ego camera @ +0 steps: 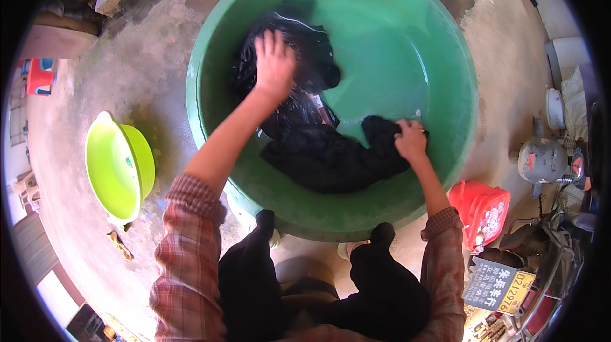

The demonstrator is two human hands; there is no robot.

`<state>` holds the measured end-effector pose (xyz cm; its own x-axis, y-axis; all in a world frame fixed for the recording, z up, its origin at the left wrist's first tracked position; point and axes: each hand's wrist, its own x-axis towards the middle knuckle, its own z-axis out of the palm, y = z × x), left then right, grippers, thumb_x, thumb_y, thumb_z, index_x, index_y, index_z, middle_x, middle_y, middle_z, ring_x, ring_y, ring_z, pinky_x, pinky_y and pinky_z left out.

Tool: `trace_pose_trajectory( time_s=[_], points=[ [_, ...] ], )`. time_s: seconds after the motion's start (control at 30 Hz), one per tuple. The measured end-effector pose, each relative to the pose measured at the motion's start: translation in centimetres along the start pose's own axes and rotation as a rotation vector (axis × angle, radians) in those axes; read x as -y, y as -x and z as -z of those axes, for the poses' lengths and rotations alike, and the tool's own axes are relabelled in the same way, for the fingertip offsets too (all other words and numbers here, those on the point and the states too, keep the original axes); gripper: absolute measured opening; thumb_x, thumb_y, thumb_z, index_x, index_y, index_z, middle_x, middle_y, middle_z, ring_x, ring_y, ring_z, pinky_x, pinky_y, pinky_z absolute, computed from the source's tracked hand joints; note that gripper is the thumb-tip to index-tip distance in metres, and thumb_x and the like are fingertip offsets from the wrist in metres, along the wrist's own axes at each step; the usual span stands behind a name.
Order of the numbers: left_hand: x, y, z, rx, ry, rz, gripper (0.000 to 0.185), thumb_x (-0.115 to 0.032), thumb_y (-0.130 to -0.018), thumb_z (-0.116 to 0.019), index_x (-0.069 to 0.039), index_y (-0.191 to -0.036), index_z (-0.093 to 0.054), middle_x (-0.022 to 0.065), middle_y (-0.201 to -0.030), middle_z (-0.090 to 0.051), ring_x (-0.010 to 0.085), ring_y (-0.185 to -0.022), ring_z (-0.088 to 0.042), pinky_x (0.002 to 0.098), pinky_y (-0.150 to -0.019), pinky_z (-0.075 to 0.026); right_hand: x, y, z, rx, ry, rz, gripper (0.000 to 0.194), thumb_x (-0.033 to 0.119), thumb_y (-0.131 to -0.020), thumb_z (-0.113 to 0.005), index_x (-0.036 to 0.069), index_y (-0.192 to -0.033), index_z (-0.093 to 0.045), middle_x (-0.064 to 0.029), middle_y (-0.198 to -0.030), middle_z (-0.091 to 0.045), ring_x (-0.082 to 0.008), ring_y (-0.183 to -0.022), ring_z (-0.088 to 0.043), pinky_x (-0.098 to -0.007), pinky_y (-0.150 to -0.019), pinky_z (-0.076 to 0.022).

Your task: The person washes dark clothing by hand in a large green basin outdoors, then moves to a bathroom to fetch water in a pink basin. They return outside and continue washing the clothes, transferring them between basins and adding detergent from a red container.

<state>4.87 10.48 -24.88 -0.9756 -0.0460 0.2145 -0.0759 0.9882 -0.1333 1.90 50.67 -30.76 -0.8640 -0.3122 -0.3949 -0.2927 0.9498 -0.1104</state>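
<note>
A large round green plastic tub [470,89] stands before me with shallow, slightly cloudy water [377,75] in it. Wet black cloth [324,158] lies along its left side and near side, partly under water. My left hand [276,63], a little blurred, rests palm down on the shiny wet part at the left, fingers slightly spread. At the near right, my right hand [411,139] grips an end of the cloth. A white cord or piping [298,22] runs across the far part, and a pale label [316,100] shows near the middle.
A lime-green basin [114,165] leans on its side on the concrete floor at left. A red lidded bucket [479,213] stands close to the tub's right. Beyond it is a parked motorbike or scooter [534,246] with a plate. My knees border the tub's near rim.
</note>
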Motion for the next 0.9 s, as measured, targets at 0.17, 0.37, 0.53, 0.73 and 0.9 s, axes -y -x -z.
trace_pose_trajectory(
  time_s=[0.17, 0.37, 0.53, 0.73, 0.9],
  points=[
    [-4.3, 10.9, -2.4, 0.767, 0.796, 0.505, 0.059, -0.051, -0.089, -0.063, -0.005, -0.126, -0.054, 0.0269, -0.118, -0.061, 0.0441, -0.112, -0.057, 0.0480, -0.094, -0.047, -1.8, -1.6, -1.5, 0.083, -0.302, -0.161, 0.074, 0.055, -0.080, -0.067, 0.014, -0.139, -0.048, -0.0260, -0.132, -0.052, -0.0449, -0.122, -0.050, -0.0520, -0.102, -0.0408],
    [-9.9, 12.6, -2.1, 0.951, 1.692, 1.192, 0.076, -0.066, -0.090, -0.053, -0.022, -0.146, -0.027, 0.0143, -0.141, -0.049, 0.0333, -0.126, -0.051, 0.0607, -0.102, -0.038, 11.7, 4.5, -5.3, 0.103, -0.465, -0.068, 0.078, 0.048, -0.076, -0.076, 0.000, -0.128, -0.044, -0.0270, -0.101, -0.067, -0.0440, -0.097, -0.065, -0.0489, -0.084, -0.0508],
    [-10.0, 10.5, -1.7, 0.780, 1.919, 1.505, 0.051, -0.053, -0.095, -0.054, -0.018, -0.132, -0.045, 0.0083, -0.118, -0.060, 0.0255, -0.107, -0.061, 0.0514, -0.091, -0.051, 20.3, 6.7, 0.7, -0.046, -1.031, 0.213, 0.048, 0.035, -0.087, -0.067, -0.005, -0.112, -0.057, -0.0283, -0.097, -0.067, -0.0446, -0.092, -0.065, -0.0465, -0.080, -0.0517],
    [-11.9, 10.6, 0.9, 0.595, 1.667, 1.084, 0.037, -0.032, -0.101, -0.049, 0.001, -0.117, -0.059, 0.0170, -0.117, -0.064, 0.0320, -0.108, -0.061, 0.0437, -0.094, -0.047, 17.6, 2.7, 2.5, -0.426, -0.466, 0.160, 0.037, 0.037, -0.091, -0.062, 0.001, -0.095, -0.056, -0.0227, -0.062, -0.060, -0.0451, -0.058, -0.061, -0.0528, -0.052, -0.0478],
    [-9.2, 13.5, 4.5, 0.931, 1.291, 0.500, 0.036, -0.028, -0.098, -0.053, -0.008, -0.128, -0.052, 0.0281, -0.119, -0.059, 0.0465, -0.115, -0.053, 0.0446, -0.100, -0.044, 6.0, -0.9, 2.5, -0.193, -0.257, -0.162, 0.051, 0.035, -0.089, -0.065, -0.003, -0.121, -0.051, -0.0309, -0.097, -0.065, -0.0467, -0.094, -0.064, -0.0542, -0.080, -0.0495]
  ],
)
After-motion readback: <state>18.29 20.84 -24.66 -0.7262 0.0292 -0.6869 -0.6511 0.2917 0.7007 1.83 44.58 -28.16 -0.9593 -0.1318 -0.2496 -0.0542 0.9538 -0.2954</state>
